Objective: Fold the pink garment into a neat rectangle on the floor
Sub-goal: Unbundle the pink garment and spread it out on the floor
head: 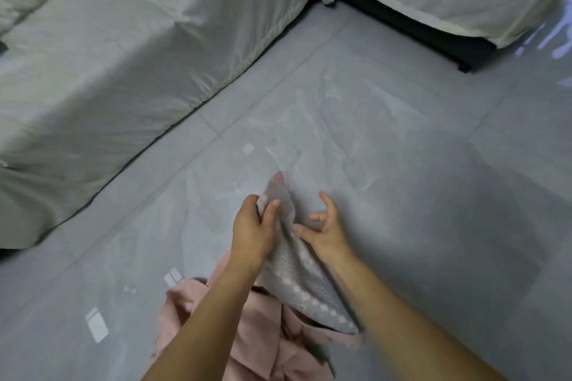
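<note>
Head view: pink garment crumpled, lifted; left fingers clenched on it, right fingers splayed.

Glossy, smooth grey tile on the floor, bright reflections gleaming across it. Up against the floor's far edge, matt off-white cloth cover, soft and creased, draped over the sofa. Down on the tile, pink garment: matt woven cloth, crumpled. Above it, a grey textured panel, knit-like, dotted with pale pink squares, rough against the slick floor.
</note>
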A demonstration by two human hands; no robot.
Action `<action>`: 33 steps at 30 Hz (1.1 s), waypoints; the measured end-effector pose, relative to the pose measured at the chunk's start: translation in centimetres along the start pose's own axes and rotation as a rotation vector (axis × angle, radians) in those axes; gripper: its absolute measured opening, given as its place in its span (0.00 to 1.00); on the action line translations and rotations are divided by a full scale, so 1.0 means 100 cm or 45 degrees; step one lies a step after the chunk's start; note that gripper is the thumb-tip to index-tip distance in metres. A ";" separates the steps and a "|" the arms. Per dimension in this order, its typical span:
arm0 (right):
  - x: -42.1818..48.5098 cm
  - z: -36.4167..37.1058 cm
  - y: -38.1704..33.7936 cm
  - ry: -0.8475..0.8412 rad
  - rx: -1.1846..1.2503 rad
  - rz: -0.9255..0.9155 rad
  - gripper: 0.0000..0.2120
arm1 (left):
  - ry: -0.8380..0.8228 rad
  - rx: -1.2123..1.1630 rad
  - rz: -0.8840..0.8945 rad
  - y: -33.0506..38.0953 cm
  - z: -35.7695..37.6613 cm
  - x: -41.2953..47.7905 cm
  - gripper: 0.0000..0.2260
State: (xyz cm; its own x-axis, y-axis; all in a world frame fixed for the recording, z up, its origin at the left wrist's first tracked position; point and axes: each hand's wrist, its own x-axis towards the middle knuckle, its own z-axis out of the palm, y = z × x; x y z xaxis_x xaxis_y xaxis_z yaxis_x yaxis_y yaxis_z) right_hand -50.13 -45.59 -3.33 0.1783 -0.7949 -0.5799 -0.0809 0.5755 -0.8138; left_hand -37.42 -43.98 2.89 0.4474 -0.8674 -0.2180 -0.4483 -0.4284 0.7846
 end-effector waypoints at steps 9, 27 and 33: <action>0.017 -0.002 -0.021 -0.359 -0.076 0.076 0.49 | -0.125 -0.111 0.161 0.030 -0.004 -0.016 0.14; 0.003 -0.036 -0.081 -0.092 -0.581 -0.347 0.12 | -0.302 0.117 0.164 0.066 0.013 0.017 0.32; -0.016 -0.065 -0.082 0.020 -0.574 -0.257 0.17 | -0.100 0.058 0.290 0.085 0.014 0.018 0.04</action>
State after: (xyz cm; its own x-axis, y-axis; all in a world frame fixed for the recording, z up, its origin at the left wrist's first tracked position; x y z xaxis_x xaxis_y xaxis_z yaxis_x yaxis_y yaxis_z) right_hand -56.11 -50.27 4.01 0.2195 -0.8870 -0.4063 -0.4628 0.2719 -0.8437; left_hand -41.52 -49.55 8.37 0.2703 -0.9591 -0.0842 -0.5662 -0.2290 0.7918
